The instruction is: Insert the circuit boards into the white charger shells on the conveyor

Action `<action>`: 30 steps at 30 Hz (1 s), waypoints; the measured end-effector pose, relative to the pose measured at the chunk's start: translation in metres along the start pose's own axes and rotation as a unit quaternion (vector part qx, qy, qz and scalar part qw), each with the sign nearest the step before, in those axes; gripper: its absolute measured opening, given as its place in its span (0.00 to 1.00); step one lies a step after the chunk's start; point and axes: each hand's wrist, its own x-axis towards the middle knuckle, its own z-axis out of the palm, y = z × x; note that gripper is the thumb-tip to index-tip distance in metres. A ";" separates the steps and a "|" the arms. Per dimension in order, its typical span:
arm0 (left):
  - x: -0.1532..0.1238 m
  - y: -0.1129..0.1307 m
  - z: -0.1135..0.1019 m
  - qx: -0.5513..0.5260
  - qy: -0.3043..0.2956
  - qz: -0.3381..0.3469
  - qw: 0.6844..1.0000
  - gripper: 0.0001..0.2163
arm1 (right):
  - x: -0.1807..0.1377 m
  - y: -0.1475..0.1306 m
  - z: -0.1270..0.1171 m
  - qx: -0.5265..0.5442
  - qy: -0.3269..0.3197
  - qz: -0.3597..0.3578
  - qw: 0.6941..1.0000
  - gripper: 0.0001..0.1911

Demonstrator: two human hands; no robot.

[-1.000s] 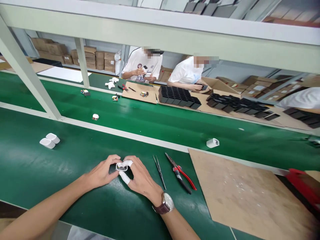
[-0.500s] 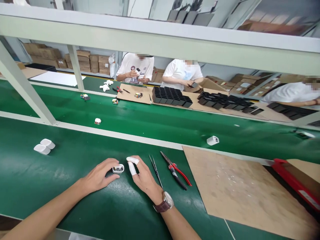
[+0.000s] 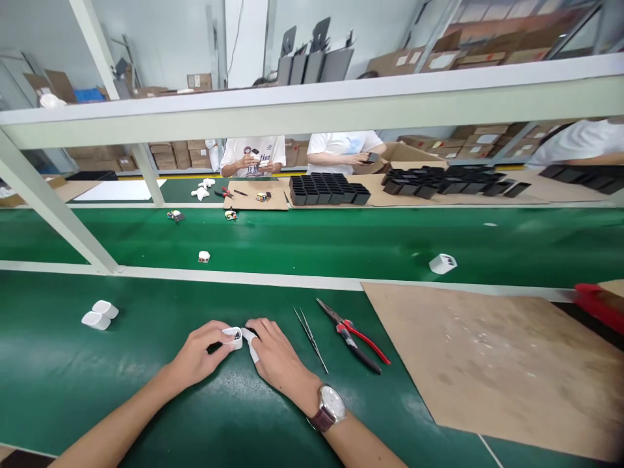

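My left hand (image 3: 205, 351) pinches a small white plastic housing (image 3: 238, 343) between thumb and fingers, low over the green bench. Its open end shows dark parts inside, too small to make out. My right hand (image 3: 273, 354) is beside it, white finger cots on the thumb and index finger, a watch on the wrist. The index fingertip is at the housing's right rim; the fingers are bent and apart, gripping nothing I can see. Tweezers (image 3: 312, 341) and red-and-black long-nose pliers (image 3: 350, 335) lie right of this hand.
Two white housings (image 3: 100, 315) stand at the left. A cardboard sheet (image 3: 487, 364) covers the right side of the bench. On the green belt (image 3: 316, 244) are small circuit boards (image 3: 231, 214) and another white housing (image 3: 442, 263). A metal frame (image 3: 312, 114) crosses overhead. Co-workers sit opposite, by black cases (image 3: 326, 190).
The camera view has tilted up and levelled. My right hand's fingers have closed in on the housing, which has turned in my left hand. Items on the belt have shifted right.
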 end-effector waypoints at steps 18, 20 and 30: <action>0.164 -0.102 -0.048 0.227 0.183 -0.108 0.950 0.25 | -0.001 0.011 0.022 -0.003 0.014 0.023 1.000 0.21; 0.178 -0.095 -0.024 0.212 0.148 -0.106 0.960 0.25 | -0.004 0.013 0.026 0.000 0.029 0.013 1.000 0.22; 0.090 -0.014 0.018 0.084 -0.080 -0.031 0.993 0.43 | -0.011 0.037 0.026 0.029 0.215 0.049 0.975 0.36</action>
